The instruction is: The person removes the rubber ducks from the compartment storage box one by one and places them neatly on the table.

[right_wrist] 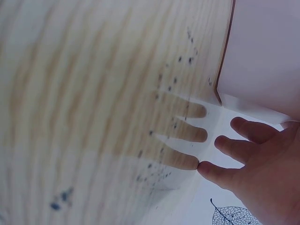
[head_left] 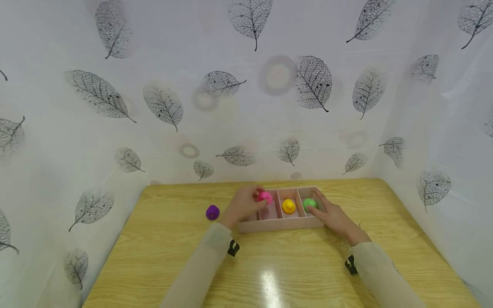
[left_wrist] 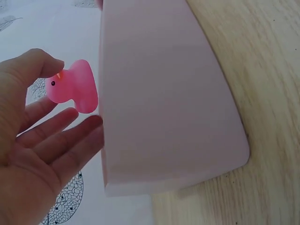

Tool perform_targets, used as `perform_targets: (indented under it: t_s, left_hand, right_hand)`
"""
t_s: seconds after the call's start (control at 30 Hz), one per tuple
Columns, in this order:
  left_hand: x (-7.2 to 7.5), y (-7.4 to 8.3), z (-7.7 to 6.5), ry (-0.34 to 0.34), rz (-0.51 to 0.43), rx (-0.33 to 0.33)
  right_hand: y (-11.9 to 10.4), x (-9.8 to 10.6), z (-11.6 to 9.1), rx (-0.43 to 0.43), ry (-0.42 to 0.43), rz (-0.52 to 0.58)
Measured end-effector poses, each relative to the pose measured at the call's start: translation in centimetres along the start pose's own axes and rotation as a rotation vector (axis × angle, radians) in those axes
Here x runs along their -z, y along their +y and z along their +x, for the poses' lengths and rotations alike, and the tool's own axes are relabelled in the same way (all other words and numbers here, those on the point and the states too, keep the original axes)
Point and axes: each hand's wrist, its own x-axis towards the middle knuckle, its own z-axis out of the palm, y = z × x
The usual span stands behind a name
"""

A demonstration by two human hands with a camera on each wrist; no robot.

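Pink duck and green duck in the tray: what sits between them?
In the head view, a yellow duck sits in the middle compartment, between the pink duck pinched by the left hand and the green duck.

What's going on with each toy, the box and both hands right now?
pink duck: pinched by the left hand, above the tray's second compartment
yellow duck: sitting in the tray
green duck: in the tray's right compartment
purple duck: loose on the table
pink tray: flat on the table
left hand: holding the pink duck
right hand: fingers straight, against the tray's right end
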Motion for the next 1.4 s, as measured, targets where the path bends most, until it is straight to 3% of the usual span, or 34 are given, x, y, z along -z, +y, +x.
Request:
perform_targets:
  t_s: [0.13, 0.47, 0.83, 1.17, 1.4]
  left_hand:
    - [0.6, -0.4, -0.1, 0.014, -0.090, -0.021]
    - [1.9, -0.8, -0.8, 0.067, -0.152, -0.093]
    - [3.8, -1.5, -2.4, 0.119, -0.211, -0.069]
    - [5.3, -3.9, -3.8, 0.154, -0.264, 0.035]
    - [7.1, -5.4, -4.7, 0.183, -0.206, 0.034]
  right_hand:
    - [0.0, 0.0, -0.1, -0.002, -0.001, 0.012]
    - [0.3, -0.1, -0.1, -0.003, -0.005, 0.012]
    - [0.0, 0.1, -0.2, 0.000, -0.009, 0.018]
    - [-0.2, 0.1, -0.3, -0.004, -0.011, 0.019]
    - [-0.2, 0.1, -0.4, 0.006, -0.002, 0.018]
